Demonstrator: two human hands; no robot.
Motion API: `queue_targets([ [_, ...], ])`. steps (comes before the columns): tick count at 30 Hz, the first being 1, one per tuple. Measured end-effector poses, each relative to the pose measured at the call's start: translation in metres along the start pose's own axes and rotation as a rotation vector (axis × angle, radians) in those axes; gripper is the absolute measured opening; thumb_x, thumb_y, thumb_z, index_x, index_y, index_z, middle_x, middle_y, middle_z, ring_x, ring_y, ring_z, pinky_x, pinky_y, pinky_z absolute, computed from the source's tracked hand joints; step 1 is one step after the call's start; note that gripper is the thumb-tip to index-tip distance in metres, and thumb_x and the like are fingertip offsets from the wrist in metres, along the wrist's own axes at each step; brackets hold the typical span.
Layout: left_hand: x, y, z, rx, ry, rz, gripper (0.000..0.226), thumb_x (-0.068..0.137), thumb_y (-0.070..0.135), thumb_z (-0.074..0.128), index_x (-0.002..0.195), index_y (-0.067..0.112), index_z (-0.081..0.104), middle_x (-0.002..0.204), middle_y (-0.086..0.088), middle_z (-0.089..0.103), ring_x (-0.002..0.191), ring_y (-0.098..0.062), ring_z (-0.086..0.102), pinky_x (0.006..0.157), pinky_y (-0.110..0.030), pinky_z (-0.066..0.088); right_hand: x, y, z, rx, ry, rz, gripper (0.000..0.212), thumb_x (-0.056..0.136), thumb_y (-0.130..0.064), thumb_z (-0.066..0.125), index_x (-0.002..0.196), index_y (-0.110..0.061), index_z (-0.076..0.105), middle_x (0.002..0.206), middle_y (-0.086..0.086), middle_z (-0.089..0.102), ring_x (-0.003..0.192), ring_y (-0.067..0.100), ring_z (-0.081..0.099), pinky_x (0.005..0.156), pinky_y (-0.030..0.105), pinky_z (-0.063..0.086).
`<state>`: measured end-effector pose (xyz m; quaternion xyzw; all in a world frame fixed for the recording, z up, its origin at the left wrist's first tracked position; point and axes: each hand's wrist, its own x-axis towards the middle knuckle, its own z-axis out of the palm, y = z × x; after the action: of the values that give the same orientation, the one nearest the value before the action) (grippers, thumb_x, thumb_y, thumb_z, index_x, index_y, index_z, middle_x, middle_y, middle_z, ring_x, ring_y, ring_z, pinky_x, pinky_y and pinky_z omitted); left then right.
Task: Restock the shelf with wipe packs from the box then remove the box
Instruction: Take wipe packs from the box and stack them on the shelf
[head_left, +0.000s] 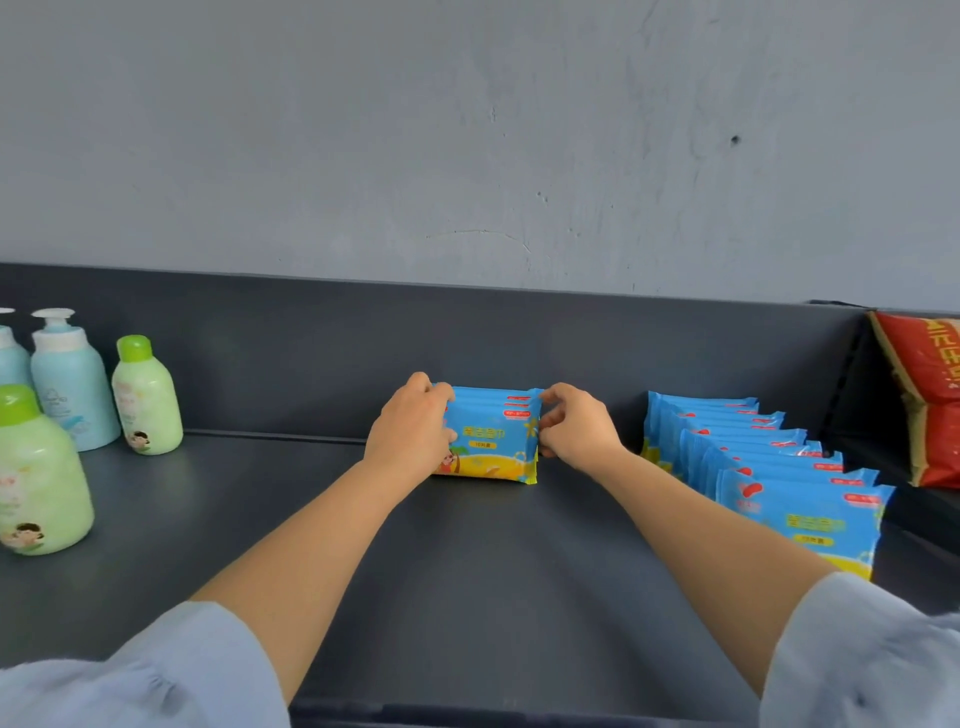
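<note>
Several blue and yellow packs make up the bunch of wipe packs. They stand on their edges, pressed flat against each other, near the back of the shelf. I cannot count them for sure. The front pack faces the camera and has a yellow picture along its bottom. The bottom edge of the bunch is down on the shelf.

The bunch sits right between the two hands. The left hand is on the left end, and its fingers curl round that end and hold it. The right hand is on the right end, and its bent fingertips pinch the right edge of the packs. So both hands touch the bunch, one on each side. Both arms reach forward across the shelf, and light blue sleeves cover the upper arms.

To the right of the right hand, apart from the bunch, stands a row of wipe packs of the same kind. They stand one behind the other, and the row runs from the back of the shelf toward the front. Past the row, at the far right, a red bag leans in the corner.

Well off to the left stand two green bottles, a small one behind and a big one in front. Just beside them are pale blue pump bottles. A dark back panel runs behind everything, and above it is a grey wall.
</note>
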<state>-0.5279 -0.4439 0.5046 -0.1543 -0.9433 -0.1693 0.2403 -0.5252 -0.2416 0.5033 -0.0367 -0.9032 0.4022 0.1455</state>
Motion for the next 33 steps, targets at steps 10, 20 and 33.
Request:
queue_targets([
  [10, -0.008, 0.005, -0.002, 0.259, 0.007, 0.068, 0.064, 0.084, 0.040, 0.069, 0.136, 0.019, 0.039, 0.128, -0.002, 0.043, 0.112, -0.017, 0.047, 0.083, -0.030, 0.047, -0.014, -0.004, -0.005, -0.252, 0.002, -0.045, 0.055, 0.087, 0.000, 0.057, 0.138, -0.017, 0.042, 0.114, 0.004, 0.062, 0.098, 0.017, 0.060, 0.074, 0.029, 0.054],
  [20, -0.023, 0.018, -0.020, 0.316, -0.022, 0.043, 0.064, 0.085, 0.039, 0.067, 0.138, 0.017, 0.040, 0.131, -0.001, 0.047, 0.119, -0.018, 0.045, 0.092, -0.032, 0.045, -0.041, -0.004, -0.025, -0.422, -0.035, -0.060, 0.060, 0.085, -0.002, 0.057, 0.140, -0.018, 0.040, 0.113, 0.004, 0.060, 0.099, 0.020, 0.059, 0.082, 0.034, 0.056],
  [33, -0.119, 0.071, -0.065, 0.368, -0.050, -0.078, 0.054, 0.089, 0.038, 0.062, 0.136, 0.018, 0.046, 0.127, 0.000, 0.052, 0.121, -0.019, 0.045, 0.093, -0.033, 0.045, -0.125, -0.001, -0.068, -0.474, -0.097, -0.207, 0.046, 0.084, -0.009, 0.055, 0.128, -0.017, 0.052, 0.117, 0.003, 0.060, 0.105, 0.022, 0.056, 0.077, 0.031, 0.050],
])
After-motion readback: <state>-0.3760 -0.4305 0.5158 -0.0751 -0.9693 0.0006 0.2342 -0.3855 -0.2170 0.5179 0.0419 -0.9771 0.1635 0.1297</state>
